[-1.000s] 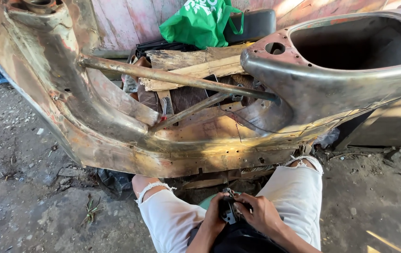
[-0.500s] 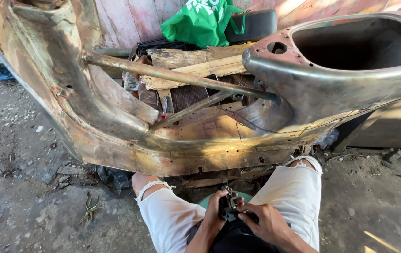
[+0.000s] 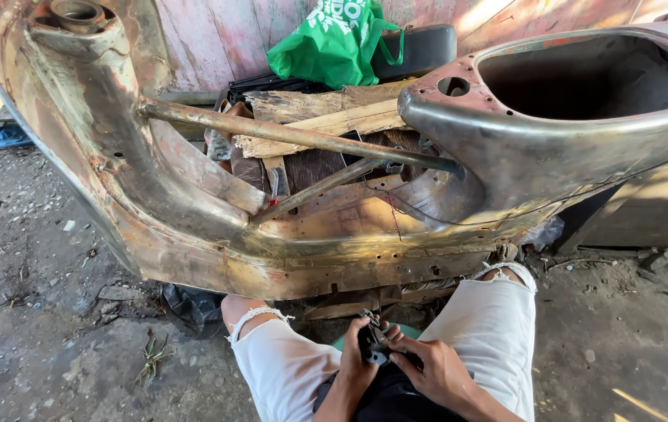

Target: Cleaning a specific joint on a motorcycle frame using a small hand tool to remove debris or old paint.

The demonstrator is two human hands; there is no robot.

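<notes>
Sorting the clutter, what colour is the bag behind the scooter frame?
Green bag with white print, clearest in the head view.

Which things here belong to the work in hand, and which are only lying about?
In use:
- small dark metal part, held between left hand and right hand
- bare scooter frame, just in front of the knees

Lying about:
- green bag
- wooden boards
- black seat
</notes>
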